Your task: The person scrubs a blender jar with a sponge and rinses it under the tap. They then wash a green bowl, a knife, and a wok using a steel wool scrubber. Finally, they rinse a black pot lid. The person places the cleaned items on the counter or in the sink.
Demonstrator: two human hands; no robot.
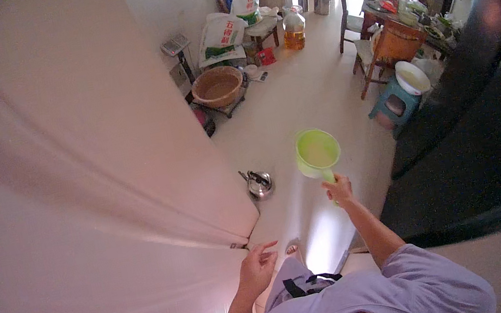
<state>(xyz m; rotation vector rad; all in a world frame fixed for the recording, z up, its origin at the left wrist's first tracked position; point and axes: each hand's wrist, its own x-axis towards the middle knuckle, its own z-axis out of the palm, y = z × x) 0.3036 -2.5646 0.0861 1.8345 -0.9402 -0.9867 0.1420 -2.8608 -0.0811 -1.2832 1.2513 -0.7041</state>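
My right hand [339, 189] is closed around the handle of a light green plastic dipper [317, 148], held out in front of me over the pale floor. The dipper's round bowl faces up, and whether it holds water I cannot tell. My left hand [258, 267] hangs near the wall corner with its fingers apart and nothing in it. Beyond it, on the floor by the wall, stands a shiny metal kettle [260, 185] with a dark handle.
A brown basin [218, 86] rests on a low stand at the wall, near white sacks [221, 36] and an oil jug [294, 30]. On the right are a wooden chair [399, 42], a blue-green stool [394, 103] under a white basin [412, 76], and a large dark surface [465, 179].
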